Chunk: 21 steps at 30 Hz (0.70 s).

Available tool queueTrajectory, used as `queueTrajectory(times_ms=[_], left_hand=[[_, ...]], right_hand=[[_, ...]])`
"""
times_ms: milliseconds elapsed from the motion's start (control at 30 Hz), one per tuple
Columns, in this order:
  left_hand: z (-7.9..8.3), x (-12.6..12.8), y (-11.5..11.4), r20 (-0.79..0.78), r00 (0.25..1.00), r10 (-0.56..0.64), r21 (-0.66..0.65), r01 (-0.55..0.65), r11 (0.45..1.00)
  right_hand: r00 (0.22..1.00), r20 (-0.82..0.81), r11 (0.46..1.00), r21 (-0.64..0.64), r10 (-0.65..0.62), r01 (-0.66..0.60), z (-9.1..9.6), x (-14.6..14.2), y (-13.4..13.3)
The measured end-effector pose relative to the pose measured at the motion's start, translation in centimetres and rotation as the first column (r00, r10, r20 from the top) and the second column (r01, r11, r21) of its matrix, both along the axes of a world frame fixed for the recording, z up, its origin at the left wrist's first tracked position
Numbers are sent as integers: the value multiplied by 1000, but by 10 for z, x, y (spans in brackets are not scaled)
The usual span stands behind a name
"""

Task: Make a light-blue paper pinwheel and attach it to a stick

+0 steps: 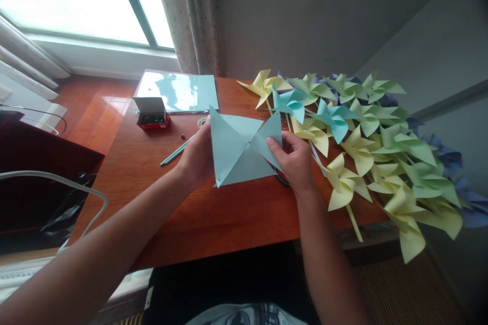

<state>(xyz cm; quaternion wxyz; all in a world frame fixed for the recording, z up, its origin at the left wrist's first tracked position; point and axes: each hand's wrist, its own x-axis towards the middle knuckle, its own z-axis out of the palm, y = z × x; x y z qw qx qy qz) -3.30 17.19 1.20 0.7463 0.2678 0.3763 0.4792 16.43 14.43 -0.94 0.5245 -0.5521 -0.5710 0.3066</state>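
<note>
A light blue paper square [238,167] is held up above the table, cut inward from its corners with a small hole near its middle. Behind its left edge my left hand [198,152] grips it, most of the fingers hidden by the paper. At the right side my right hand [293,157] pinches one cut flap, thumb on the front face and fingers curled behind. To the left on the table lie thin blue sticks [177,151]. A roll of tape [202,121] shows just beyond my left hand.
Many finished pinwheels, yellow [341,183], green [406,144], blue [337,118] and purple, cover the table's right side. An open small box [153,119] stands at the left, near blue sheets in a clear sleeve [208,92]. A white cable [99,198] hangs by the table's left edge.
</note>
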Motion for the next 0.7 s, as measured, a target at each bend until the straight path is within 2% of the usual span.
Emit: queueTrajectory(times_ms=[200,300,433,700], left_hand=[[0,-1,0,35,999,-19,-7,19,1000],[-3,-3,-1,18,997,-81,-32,82,996],[-3,-5,-3,-54,988,-145,3,145,989],[-3,-5,-5,-138,982,-131,-25,129,991]], right_hand=[[999,18,1000,7,-30,30,-4,2,1],[999,24,1000,9,-29,29,-5,2,2],[999,16,999,17,-38,38,-7,3,2],[998,35,999,17,-43,42,-5,3,2]])
